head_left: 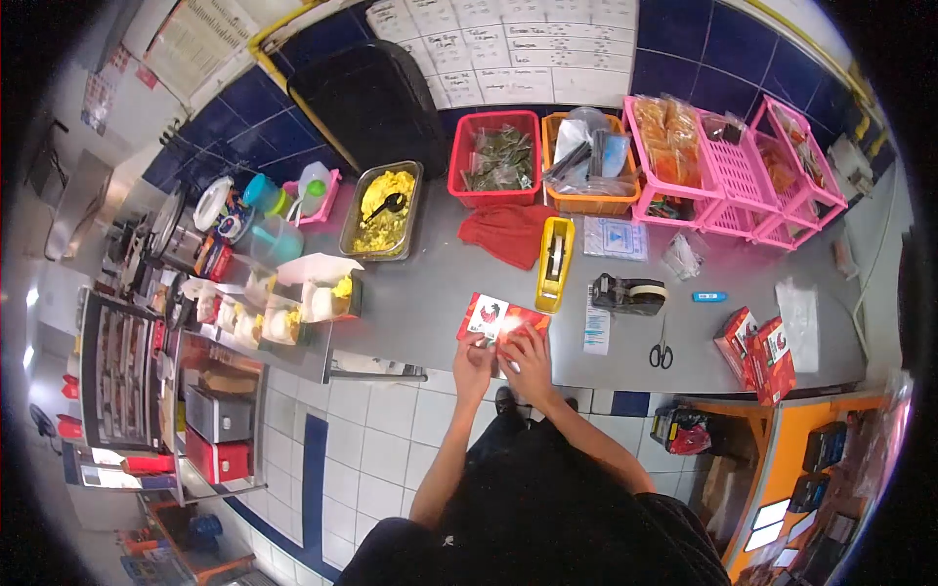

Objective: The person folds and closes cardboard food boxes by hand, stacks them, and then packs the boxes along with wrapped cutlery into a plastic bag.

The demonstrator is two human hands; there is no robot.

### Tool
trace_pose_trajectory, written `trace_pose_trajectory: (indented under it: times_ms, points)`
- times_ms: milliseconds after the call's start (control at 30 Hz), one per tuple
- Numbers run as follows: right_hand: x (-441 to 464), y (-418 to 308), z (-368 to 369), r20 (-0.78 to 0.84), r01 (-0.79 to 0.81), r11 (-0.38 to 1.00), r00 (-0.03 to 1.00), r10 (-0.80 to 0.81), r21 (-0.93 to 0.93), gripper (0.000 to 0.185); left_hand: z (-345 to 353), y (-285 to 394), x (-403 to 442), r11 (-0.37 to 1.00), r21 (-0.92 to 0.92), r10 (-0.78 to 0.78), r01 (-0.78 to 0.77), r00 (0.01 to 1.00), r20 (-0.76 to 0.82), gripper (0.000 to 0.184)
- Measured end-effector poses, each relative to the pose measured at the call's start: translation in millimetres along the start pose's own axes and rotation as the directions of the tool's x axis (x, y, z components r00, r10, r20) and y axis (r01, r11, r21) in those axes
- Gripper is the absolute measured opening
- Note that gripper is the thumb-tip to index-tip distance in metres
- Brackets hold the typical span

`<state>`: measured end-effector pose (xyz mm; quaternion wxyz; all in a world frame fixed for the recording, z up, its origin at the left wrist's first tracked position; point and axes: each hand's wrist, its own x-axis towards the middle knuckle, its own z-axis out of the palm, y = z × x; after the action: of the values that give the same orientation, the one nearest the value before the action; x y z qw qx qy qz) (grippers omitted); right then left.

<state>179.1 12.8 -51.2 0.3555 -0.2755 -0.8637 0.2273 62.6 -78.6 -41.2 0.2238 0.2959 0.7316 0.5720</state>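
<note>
A red box with a white panel and a red rooster-like print (486, 317) lies at the front edge of the metal table. On its near left side rests my left hand (474, 359), its fingers bent together against the box. My right hand (526, 359) is on the near right part of the box, with its fingers spread over the top. Just behind the box is a yellow tape dispenser (555, 266). A black tape dispenser (630, 295) stands farther right, with black scissors (661, 354) in front of it.
Red (494, 195) and orange (591, 203) baskets stand at the back, beside pink racks (728, 181). Two similar red boxes (772, 361) lie at the right. At left are a tray of yellow food (386, 210) and open filled boxes (318, 303). A red cloth (506, 232) lies mid-table.
</note>
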Motion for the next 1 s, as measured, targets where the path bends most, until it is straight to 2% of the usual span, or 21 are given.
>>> trace_pose_trajectory:
  times_ms: [67,100,200,233,300,333,400,467,500,533,567,633,667,700,767,800,867,900,933,967,1000]
  points:
    - [0,1,0,-0.007,0.002,1.0,1.0,-0.002,0.023,0.023,9,-14,4,0.993,0.091,-0.058,0.072,0.988,-0.146,0.03]
    - [0,-1,-1,0.005,0.001,1.0,1.0,-0.001,0.017,0.023,8,-12,4,0.985,0.122,-0.107,0.124,0.985,-0.137,0.03]
    - [3,-2,-2,0.013,-0.003,0.999,1.0,0.002,0.042,0.022,7,-11,4,0.985,0.012,-0.169,0.173,0.975,-0.145,0.026]
    - [3,-3,-4,0.003,0.012,0.999,1.0,-0.012,0.037,0.024,5,-15,3,0.985,0.004,-0.17,0.172,0.977,-0.129,0.026]
    - [5,-3,-4,0.008,-0.016,0.999,1.0,0.016,0.051,0.025,-1,-20,3,0.978,-0.183,-0.104,0.104,0.995,0.01,0.019]
    - [5,-5,-4,0.017,-0.041,0.996,0.999,0.04,0.084,0.025,-3,-21,3,0.976,-0.19,-0.101,0.104,0.994,0.03,0.019]
    - [7,-8,-4,-0.001,-0.061,0.996,0.998,0.062,0.072,0.027,-8,-21,3,0.992,-0.083,-0.093,0.096,0.995,0.041,0.014]
    - [9,-11,-7,0.05,-0.103,0.993,0.994,0.1,0.062,0.026,-16,-18,8,0.987,-0.111,-0.107,0.116,0.991,0.082,0.018]
    - [9,-10,-5,0.035,-0.114,0.993,0.993,0.113,0.042,0.026,-21,-22,14,0.995,0.014,0.1,-0.102,0.989,0.111,0.02]
    - [8,-9,-2,0.046,-0.094,0.994,0.995,0.092,0.049,0.026,-25,-27,19,0.939,0.121,0.3,-0.321,0.94,0.162,0.021]
    - [7,-6,-1,0.054,-0.078,0.996,0.996,0.075,0.049,0.025,-27,-31,27,0.882,0.128,0.433,-0.454,0.887,0.162,0.024]
    - [10,-4,4,0.041,-0.004,1.0,0.999,0.003,0.008,0.029,-37,-43,37,0.803,0.297,0.427,-0.516,0.847,0.316,0.02]
    - [13,-11,-3,0.063,0.007,0.997,0.998,-0.002,-0.079,0.032,-40,-49,39,0.818,0.337,0.344,-0.466,0.866,0.362,0.022]
    - [17,-11,-6,0.142,-0.005,0.999,0.99,0.011,-0.046,0.033,-42,-50,41,0.821,0.381,0.262,-0.425,0.873,0.411,0.023]
    - [30,-10,-16,0.246,0.057,0.99,0.969,-0.023,-0.131,0.034,-38,-42,42,0.778,0.168,0.528,-0.605,0.775,0.348,0.028]
    - [38,-11,-20,0.3,0.094,0.977,0.953,-0.033,-0.191,0.038,-36,-44,41,0.771,0.12,0.544,-0.626,0.745,0.387,0.028]
    - [49,5,-15,0.367,0.197,0.965,0.922,-0.123,-0.171,0.058,-40,-49,40,0.8,0.287,0.378,-0.528,0.813,0.443,0.038]
    - [50,7,-12,0.359,0.186,0.966,0.927,-0.111,-0.181,0.058,-45,-46,36,0.834,0.34,0.223,-0.435,0.829,0.512,0.054]
    - [52,7,-10,0.357,0.189,0.948,0.93,-0.09,-0.255,0.071,-46,-42,29,0.832,0.337,0.226,-0.441,0.824,0.52,0.054]
    - [57,8,-7,0.355,0.195,0.924,0.932,-0.07,-0.329,0.084,-43,-39,20,0.916,0.23,0.226,-0.329,0.897,0.38,0.059]
    - [61,7,-2,0.355,0.195,0.921,0.932,-0.067,-0.337,0.084,-40,-38,14,0.971,0.094,0.192,-0.219,0.953,0.235,0.064]
